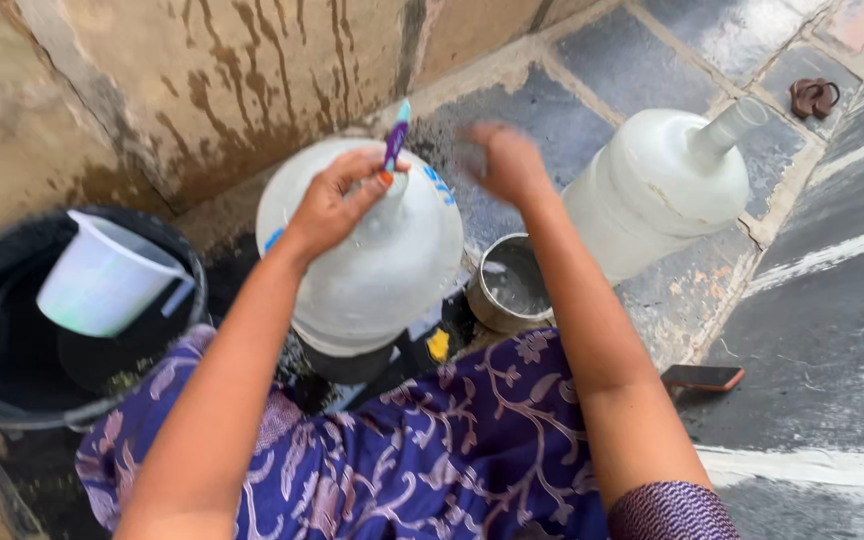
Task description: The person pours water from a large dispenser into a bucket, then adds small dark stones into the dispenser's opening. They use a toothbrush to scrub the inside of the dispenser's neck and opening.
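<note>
A large translucent white water jug [372, 260] stands upright in front of me, above my purple floral skirt [432, 450]. My left hand [337, 200] is at the jug's neck, gripping a purple and teal toothbrush [396, 135] that points up. My right hand [507, 160] hovers just right of the neck, blurred, its fingers loosely curled and holding nothing that I can see. A second white jug [662, 185] lies tilted on the stone floor to the right, its neck pointing to the upper right.
A black bucket [12, 400] with a white jug-shaped scoop [102, 280] sits at the left. A small steel pot [507, 290] stands between the jugs. A phone [702, 377] lies on the wet stone floor. A stained wall rises behind. A brown object [814, 97] lies far right.
</note>
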